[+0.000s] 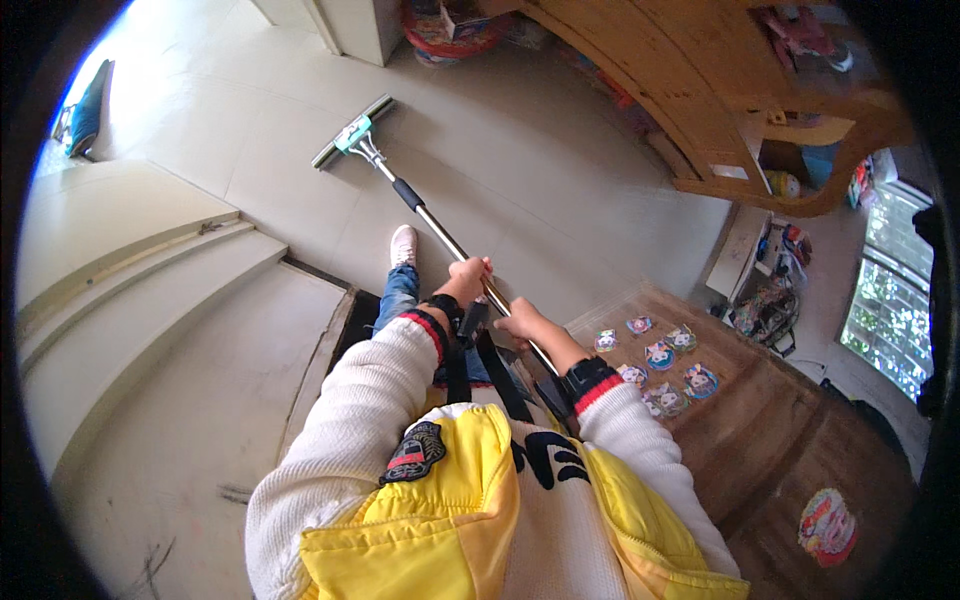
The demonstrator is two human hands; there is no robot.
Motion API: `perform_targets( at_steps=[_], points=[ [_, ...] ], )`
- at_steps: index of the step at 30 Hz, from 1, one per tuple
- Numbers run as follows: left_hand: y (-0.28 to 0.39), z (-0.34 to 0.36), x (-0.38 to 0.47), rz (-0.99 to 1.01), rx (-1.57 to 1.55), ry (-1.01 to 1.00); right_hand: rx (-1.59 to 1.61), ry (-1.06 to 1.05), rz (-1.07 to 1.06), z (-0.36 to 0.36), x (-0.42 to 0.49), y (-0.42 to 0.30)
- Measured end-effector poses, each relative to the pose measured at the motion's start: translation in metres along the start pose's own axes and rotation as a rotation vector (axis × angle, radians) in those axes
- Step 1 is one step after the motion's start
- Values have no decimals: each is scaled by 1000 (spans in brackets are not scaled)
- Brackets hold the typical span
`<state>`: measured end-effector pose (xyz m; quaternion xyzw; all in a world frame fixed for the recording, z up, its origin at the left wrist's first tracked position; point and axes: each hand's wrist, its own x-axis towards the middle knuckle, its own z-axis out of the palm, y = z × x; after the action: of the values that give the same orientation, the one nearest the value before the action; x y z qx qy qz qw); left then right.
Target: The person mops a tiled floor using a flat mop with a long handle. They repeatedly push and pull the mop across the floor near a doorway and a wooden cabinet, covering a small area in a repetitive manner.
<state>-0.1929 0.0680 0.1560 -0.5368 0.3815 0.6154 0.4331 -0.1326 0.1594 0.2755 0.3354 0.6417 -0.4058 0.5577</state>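
Observation:
Both of my hands grip the metal pole point(450, 241) of a sponge mop, which runs from beside my waist out across the floor. My left hand point(466, 279) is wrapped around the pole farther toward the mop head. Closer to my body, my right hand point(523, 322) closes around the same pole. A black foam sleeve point(408, 193) covers part of it beyond my hands. At the far end, the wide mop head with a turquoise centre point(354, 135) lies on the pale tiled floor point(480, 157). The pole's near end is hidden by my right arm.
A brown wooden door point(750, 465) bearing several cartoon stickers stands at right. Wooden furniture point(712, 90) curves along the upper right. A white door point(187, 352) and its frame are at left. A red basket point(457, 37) sits at the top. My shoe point(403, 246) is near the pole.

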Motion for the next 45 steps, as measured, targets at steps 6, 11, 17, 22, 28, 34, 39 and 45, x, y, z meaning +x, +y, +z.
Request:
perform_targets(
  at_steps=[6, 11, 17, 22, 28, 34, 39, 45],
  points=[
    [33, -18, -3, -4, 146, -81, 34, 13, -54, 10, 2, -27],
    [-17, -6, -27, 132, 84, 36, 78, -45, -16, 14, -8, 19],
    [-136, 16, -18, -108, -126, 39, -249, 28, -99, -9, -34, 131],
    [-190, 34, -14, -217, -166, 57, -184, 35, 8, -20, -63, 165],
    [-142, 24, -10, -138, -240, 79, -312, 56, -78, -24, -44, 117],
    [-32, -17, 10, 14, -192, 110, -275, 59, -119, 2, 12, 22],
    [34, -53, 8, 25, -303, 34, -256, -52, -90, 22, 22, -50],
    [-9, -32, 1, 208, -338, 94, -303, -106, 17, 6, 13, -24]
  ],
)
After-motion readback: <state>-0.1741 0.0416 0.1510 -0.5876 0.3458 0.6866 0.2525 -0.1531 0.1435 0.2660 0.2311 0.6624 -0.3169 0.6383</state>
